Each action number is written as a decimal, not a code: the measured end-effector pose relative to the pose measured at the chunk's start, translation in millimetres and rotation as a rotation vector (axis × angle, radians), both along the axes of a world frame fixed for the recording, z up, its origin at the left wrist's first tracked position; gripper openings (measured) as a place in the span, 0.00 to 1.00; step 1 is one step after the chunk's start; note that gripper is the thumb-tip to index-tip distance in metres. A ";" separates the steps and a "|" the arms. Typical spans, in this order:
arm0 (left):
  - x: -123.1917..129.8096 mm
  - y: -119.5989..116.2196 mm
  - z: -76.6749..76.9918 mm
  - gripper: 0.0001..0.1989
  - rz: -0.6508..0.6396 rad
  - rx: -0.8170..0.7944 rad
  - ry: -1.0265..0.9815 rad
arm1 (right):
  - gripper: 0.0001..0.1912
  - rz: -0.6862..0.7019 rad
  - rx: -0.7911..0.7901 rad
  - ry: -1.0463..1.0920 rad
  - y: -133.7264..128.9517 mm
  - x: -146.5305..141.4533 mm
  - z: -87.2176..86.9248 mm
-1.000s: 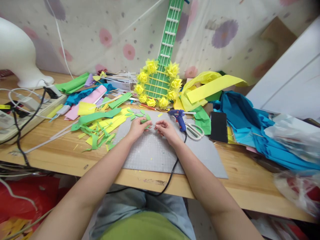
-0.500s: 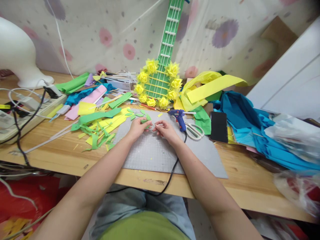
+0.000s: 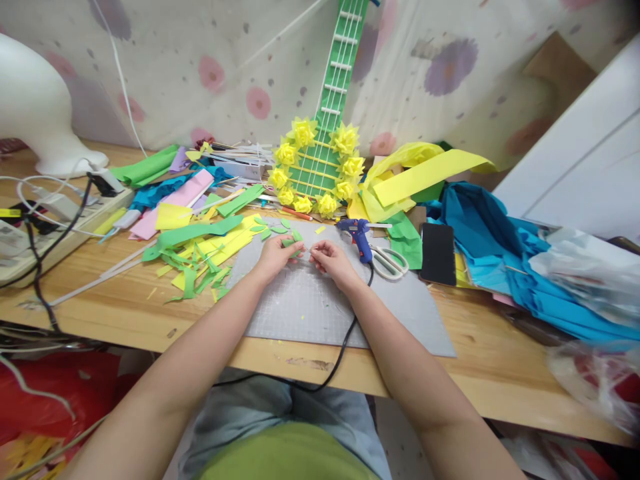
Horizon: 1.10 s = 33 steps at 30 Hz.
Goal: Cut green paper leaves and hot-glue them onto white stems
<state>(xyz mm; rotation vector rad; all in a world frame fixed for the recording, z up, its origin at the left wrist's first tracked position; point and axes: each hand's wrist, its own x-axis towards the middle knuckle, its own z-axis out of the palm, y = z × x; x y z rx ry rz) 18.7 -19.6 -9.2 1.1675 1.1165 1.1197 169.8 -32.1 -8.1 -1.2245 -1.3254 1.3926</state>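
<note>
Between the thumb and fingers of my left hand [image 3: 277,259] is a small green paper leaf [image 3: 297,236], above the grey cutting mat [image 3: 295,313]. Close beside it, my right hand [image 3: 330,259] is pinched; what its fingertips hold, if anything, is too small to make out. Several cut green paper leaves [image 3: 265,234] lie on the mat just beyond my left hand. A blue glue gun [image 3: 356,235] rests to the right of my right hand, next to white-handled scissors [image 3: 391,264].
Behind the mat stands a green paper guitar [image 3: 320,167] edged with yellow paper flowers. Green and yellow scraps [image 3: 200,250] lie left. A black phone [image 3: 437,253] and blue paper [image 3: 480,220] are right. The glue gun's black cord [image 3: 345,343] runs over the front edge.
My right hand has shifted very slightly, its fingertips a little farther from my left hand. My left hand keeps the leaf in almost the same spot.
</note>
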 end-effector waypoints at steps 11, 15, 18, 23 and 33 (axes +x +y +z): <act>1.4 -0.9 1.4 0.19 0.042 -0.014 -0.025 | 0.13 0.032 0.053 0.038 -0.9 -0.9 -0.3; 0.6 -1.0 1.6 0.19 0.037 -0.019 -0.026 | 0.15 0.035 0.042 0.048 -0.1 -0.6 -0.3; 0.0 -0.7 2.4 0.20 0.036 -0.041 -0.037 | 0.17 0.018 0.034 0.046 1.0 -0.6 -0.7; 0.8 0.6 2.3 0.20 0.056 -0.042 -0.036 | 0.16 0.020 0.027 0.061 0.2 -2.4 -0.5; 7.8 2.0 -3.5 0.18 0.130 -0.004 -0.020 | 0.20 0.009 -0.003 0.027 -2.1 -5.8 0.1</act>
